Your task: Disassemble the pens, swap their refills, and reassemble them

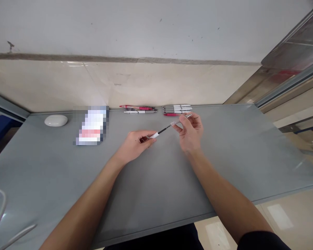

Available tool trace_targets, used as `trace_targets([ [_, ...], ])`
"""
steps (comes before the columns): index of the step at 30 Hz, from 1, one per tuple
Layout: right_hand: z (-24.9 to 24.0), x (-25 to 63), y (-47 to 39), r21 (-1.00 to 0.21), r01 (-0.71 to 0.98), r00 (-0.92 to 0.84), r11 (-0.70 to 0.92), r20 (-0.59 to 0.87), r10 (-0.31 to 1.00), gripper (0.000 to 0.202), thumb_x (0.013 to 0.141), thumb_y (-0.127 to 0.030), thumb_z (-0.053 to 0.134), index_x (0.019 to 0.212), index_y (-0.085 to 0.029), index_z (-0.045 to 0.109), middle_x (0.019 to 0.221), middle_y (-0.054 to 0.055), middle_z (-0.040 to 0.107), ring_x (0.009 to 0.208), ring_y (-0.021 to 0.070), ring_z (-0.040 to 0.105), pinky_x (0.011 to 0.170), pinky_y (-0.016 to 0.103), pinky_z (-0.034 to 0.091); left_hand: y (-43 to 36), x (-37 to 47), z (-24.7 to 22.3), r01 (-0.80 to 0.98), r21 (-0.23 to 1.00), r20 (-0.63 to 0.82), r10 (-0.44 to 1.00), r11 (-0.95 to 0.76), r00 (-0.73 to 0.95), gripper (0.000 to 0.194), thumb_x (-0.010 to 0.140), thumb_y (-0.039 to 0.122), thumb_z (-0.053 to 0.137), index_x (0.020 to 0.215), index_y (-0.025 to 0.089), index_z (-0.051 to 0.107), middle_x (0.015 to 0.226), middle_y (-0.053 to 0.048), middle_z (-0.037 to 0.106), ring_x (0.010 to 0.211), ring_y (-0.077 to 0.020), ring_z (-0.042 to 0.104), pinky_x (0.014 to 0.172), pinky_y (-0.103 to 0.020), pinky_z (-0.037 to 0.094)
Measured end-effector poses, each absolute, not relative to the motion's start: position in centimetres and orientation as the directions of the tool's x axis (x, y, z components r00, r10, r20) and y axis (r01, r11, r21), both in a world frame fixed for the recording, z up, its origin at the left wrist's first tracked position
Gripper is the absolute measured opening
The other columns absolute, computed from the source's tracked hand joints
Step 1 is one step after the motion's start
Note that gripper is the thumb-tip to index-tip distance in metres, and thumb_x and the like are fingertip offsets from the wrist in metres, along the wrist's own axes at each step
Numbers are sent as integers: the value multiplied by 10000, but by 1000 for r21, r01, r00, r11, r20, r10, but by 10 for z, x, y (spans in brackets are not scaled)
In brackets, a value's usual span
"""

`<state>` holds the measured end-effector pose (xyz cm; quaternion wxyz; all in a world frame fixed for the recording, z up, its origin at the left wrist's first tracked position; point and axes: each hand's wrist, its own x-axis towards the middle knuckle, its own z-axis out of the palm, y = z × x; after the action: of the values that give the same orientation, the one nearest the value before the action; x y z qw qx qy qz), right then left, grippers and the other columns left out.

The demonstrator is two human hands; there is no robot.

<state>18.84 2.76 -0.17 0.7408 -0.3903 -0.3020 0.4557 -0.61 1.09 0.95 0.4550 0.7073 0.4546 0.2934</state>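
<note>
Over the middle of the table, my left hand [135, 145] pinches the white barrel part [154, 135] of a pen that is in two pieces. A thin dark refill [162, 130] sticks out of that part toward the right. My right hand [191, 133] has its fingers closed round the other barrel part [175, 122], pale and partly see-through. The refill's right end meets or lies just inside this piece; I cannot tell which. Both pieces slant up to the right in one line. My fingers hide some of each.
Red pens [135, 107] and a white pen [139, 112] lie by the wall. Right of them are several white pens [177, 108] and a red pen [170, 114]. A white mouse [56, 120] and a blurred-out flat object [92, 126] lie left; a pale cable [18, 236] is at lower left.
</note>
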Motion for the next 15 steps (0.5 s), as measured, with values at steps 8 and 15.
trace_targets([
  [8, -2, 186, 25, -878, -414, 296, 241, 120, 947, 204, 684, -265, 755, 811, -250, 596, 846, -64, 605, 680, 72, 602, 648, 279, 608, 11, -6, 10, 350, 924, -7, 909, -154, 418, 291, 856, 423, 573, 1012, 214, 704, 737, -12, 608, 658, -137, 535, 644, -254, 480],
  [15, -2, 183, 22, -893, -403, 205, 201, 127, 971, 191, 697, -269, 740, 837, -252, 610, 850, -56, 645, 726, 99, 662, 665, 280, 600, 12, -4, 8, 359, 920, 2, 918, -157, 397, 314, 840, 421, 600, 1029, 196, 709, 738, -14, 633, 650, -130, 541, 645, -257, 487],
])
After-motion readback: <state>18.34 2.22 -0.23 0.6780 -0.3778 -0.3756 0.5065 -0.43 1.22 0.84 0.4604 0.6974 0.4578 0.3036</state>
